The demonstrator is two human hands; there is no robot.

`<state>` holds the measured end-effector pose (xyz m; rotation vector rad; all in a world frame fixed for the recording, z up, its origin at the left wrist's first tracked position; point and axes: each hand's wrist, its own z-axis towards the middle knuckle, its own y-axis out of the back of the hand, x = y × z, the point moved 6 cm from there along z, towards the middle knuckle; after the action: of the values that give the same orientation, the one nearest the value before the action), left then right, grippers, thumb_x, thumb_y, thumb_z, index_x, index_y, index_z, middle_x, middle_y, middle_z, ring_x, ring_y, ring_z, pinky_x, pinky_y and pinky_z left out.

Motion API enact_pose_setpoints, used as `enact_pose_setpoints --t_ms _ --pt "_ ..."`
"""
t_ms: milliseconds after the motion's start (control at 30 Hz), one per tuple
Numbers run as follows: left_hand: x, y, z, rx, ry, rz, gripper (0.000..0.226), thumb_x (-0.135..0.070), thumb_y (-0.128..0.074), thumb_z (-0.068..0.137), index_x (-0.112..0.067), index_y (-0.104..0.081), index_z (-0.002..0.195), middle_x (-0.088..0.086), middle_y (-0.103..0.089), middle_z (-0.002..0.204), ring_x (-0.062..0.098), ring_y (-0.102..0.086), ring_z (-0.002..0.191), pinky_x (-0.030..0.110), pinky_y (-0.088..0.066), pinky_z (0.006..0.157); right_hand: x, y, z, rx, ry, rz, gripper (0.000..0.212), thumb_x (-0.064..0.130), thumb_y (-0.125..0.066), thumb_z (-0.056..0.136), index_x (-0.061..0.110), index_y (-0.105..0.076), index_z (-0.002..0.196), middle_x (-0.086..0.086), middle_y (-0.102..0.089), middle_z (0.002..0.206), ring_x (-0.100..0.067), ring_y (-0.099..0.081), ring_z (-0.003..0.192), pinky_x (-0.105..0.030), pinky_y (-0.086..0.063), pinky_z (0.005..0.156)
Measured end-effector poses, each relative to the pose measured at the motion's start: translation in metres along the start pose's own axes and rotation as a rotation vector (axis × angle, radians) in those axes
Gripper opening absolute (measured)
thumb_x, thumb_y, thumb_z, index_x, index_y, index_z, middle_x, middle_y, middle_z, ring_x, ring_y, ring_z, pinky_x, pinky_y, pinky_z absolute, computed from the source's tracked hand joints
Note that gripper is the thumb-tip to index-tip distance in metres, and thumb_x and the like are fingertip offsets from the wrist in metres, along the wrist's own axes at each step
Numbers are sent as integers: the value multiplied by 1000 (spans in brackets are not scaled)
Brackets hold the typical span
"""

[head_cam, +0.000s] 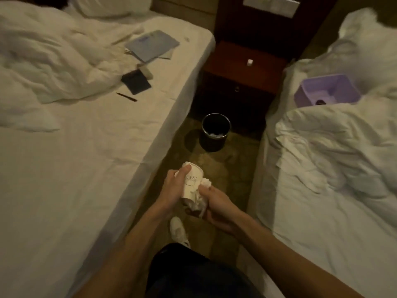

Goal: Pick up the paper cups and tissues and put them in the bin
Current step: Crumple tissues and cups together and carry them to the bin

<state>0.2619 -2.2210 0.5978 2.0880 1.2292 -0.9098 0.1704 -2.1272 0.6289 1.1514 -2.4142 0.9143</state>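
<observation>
Bin (pixel 211 144) holding white scraps (pixel 215 134), paper cup (pixel 191 179) held

A bedroom, hotel-like: the left bed (pixel 107 147) and the right bed (pixel 322 201) carry rumpled white linen. A dark wooden nightstand (pixel 242 61) stands between them at upper centre, under a wall switch panel (pixel 271 3). A small black bin (pixel 211 145) sits on patterned carpet (pixel 236 168).

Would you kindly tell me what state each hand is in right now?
The left hand grips the paper cup.
The right hand grips crumpled tissues.
</observation>
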Motion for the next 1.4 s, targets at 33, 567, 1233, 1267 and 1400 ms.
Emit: enact_pose_setpoints --t_ms 33,567,1233,1267,1400 --pt "-10 -8 21 28 16 2 76 -72 -55 73 -12 -61 119 11 -69 111 21 -70 94 31 -52 66 17 5 13 -11 -6 -1 30 21 -38 106 15 -53 132 -13 -68 121 -26 -66 103 -40 -56 86" --pt "-140 -160 337 59 174 70 54 -33 -78 83 -18 -44 122 -3 -61 111 15 -65 98 31 -58 80 254 172 278 -360 7 -68 38 26 -61 96 20 -52 133 -3 -70 114 -21 -71 98 -40 -60 83" --pt "98 -278 792 57 504 255 58 -29 -67 88 -32 -41 139 -1 -61 123 25 -59 113 48 -52 97 232 411 766 -467 -271 -856 57 40 -51 99 13 -38 147 -16 -50 142 -34 -50 128 -34 -41 100" --pt "104 -279 800 92 521 273 65 -29 -67 87 -34 -36 144 -2 -59 128 24 -57 116 48 -50 99 232 414 775 -444 -277 -895 57 39 -51 100 14 -35 149 -15 -49 144 -33 -49 129 -32 -41 99" --pt "121 -274 820 202 616 256 81 -32 -68 87 -44 -21 152 0 -48 146 28 -50 128 52 -45 106 220 422 800 -274 -405 -983 71 35 -49 100 18 -10 157 -15 -33 156 -35 -38 138 -34 -35 106"
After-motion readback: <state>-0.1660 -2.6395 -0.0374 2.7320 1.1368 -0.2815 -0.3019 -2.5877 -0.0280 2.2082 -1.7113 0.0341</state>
